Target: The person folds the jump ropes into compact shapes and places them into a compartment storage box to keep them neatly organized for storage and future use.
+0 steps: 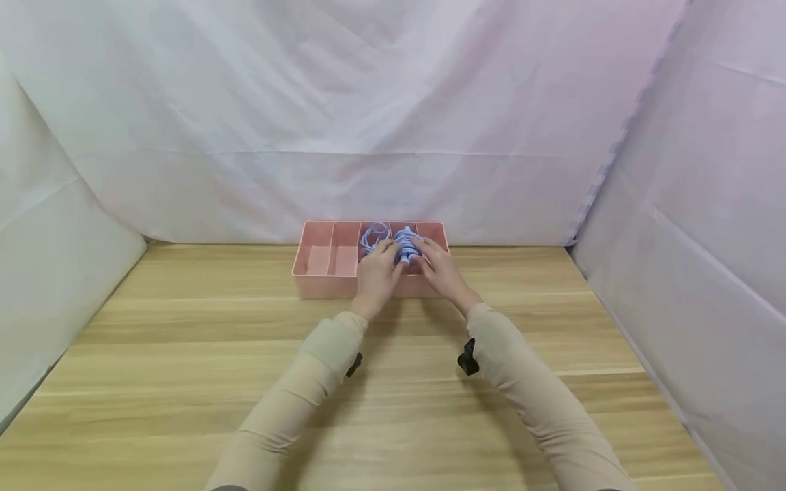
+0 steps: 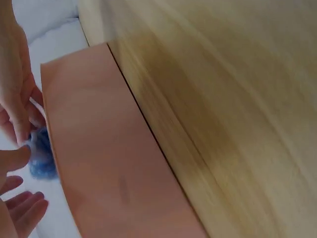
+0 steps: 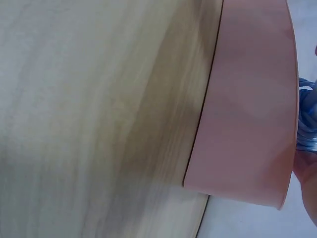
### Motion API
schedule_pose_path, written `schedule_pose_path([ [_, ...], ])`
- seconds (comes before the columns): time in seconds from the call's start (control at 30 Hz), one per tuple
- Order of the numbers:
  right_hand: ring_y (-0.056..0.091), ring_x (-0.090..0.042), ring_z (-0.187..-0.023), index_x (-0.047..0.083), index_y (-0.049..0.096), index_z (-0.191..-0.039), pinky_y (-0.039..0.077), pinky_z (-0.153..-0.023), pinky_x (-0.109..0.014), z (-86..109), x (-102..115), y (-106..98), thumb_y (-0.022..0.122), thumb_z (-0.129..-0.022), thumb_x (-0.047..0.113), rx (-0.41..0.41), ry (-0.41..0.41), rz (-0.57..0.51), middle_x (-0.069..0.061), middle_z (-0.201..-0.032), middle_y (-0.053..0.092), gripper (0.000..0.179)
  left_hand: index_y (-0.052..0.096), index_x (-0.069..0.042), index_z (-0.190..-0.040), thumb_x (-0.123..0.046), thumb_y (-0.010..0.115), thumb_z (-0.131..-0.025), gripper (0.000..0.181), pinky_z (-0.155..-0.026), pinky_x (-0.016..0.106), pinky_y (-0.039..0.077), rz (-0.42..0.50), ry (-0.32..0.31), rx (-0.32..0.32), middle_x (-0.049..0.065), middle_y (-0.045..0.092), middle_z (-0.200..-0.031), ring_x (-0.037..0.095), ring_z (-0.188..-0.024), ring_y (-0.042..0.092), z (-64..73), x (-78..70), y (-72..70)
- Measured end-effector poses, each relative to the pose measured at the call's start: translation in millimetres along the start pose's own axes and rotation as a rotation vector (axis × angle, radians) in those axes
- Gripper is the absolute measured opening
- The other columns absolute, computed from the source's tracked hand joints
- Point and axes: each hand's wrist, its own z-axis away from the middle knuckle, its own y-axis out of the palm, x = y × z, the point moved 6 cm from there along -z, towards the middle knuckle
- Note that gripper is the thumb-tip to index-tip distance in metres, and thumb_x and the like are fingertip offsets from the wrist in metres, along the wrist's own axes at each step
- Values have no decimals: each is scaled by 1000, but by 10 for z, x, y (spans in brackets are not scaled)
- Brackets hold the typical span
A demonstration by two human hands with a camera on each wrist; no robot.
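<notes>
A pink divided box stands at the back of the table, with a bundled blue cord in the fourth compartment from the left. At this bundle's right side, my right hand holds it with thumb and fingers. My left hand is at the other side, its thumb close to the cord; in the left wrist view its fingers are spread and loosely bent. The right wrist view shows glossy blue strands above the box rim. A second blue cord lies looped in the third compartment, partly hidden by my left hand.
Bare compartments make up the box's left end. White cloth walls enclose the back and both sides, with the box close to the rear one. Wood-grain tabletop stretches in front, under both forearms.
</notes>
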Motion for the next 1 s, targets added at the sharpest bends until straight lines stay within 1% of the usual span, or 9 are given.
schedule_pose_path([
  [0.17,47,-39,-115,-2,49,-127,35,-99,-51,43,-24,81,53,-91,8,105,40,85,-29,-127,46,38,65,-5,-110,-18,66,-81,31,-74,37,53,-4,86,112,14,60,-117,29,-92,63,83,30,141],
  [0.33,41,-43,-118,1,46,-130,28,-99,-60,73,-47,136,52,-92,11,190,100,180,-28,-135,38,40,63,-3,-111,-15,58,-88,26,-82,36,51,-161,187,221,12,59,-118,29,-103,58,126,-37,269],
  [0.43,43,-40,-118,-2,46,-129,33,-98,-55,63,-36,168,50,-93,13,239,109,240,-25,-135,38,39,62,-1,-111,-17,54,-90,27,-88,37,48,-249,229,282,14,59,-117,31,-108,55,127,-88,316],
  [0.53,40,-37,-122,-5,46,-128,33,-100,-51,52,-23,216,44,-95,18,312,110,317,-23,-137,38,40,60,0,-114,-20,50,-92,31,-95,40,42,-283,212,379,13,57,-121,31,-116,49,148,-89,370],
  [0.63,36,-33,-127,-5,51,-124,30,-103,-49,44,-4,266,37,-96,20,380,98,414,-19,-138,38,40,55,-3,-122,-23,46,-94,35,-101,44,36,-274,171,479,11,51,-130,30,-125,40,192,-53,447],
  [0.7,34,-31,-128,-5,55,-120,28,-105,-49,45,6,277,34,-96,18,400,90,457,-17,-138,39,40,53,-4,-125,-23,44,-95,37,-103,46,32,-248,152,502,10,49,-132,30,-128,35,214,-42,493],
  [0.8,33,-30,-129,-5,55,-119,27,-105,-49,75,17,289,33,-96,16,378,62,521,-16,-137,41,39,49,-5,-129,-25,41,-95,40,-106,47,26,-226,141,510,10,44,-136,29,-132,28,249,-33,539],
  [0.97,30,-31,-131,-6,40,-132,24,-107,-46,212,54,268,36,-96,18,221,76,567,-19,-141,34,43,32,-3,-139,-31,41,-95,53,-109,47,18,-207,109,513,14,25,-147,28,-137,15,356,-28,487],
  [1.0,29,-32,-131,-6,37,-134,22,-108,-46,240,72,249,37,-96,19,187,96,540,-19,-142,32,45,29,-3,-140,-32,42,-95,56,-109,47,18,-195,103,508,15,21,-147,28,-137,14,384,-32,445],
])
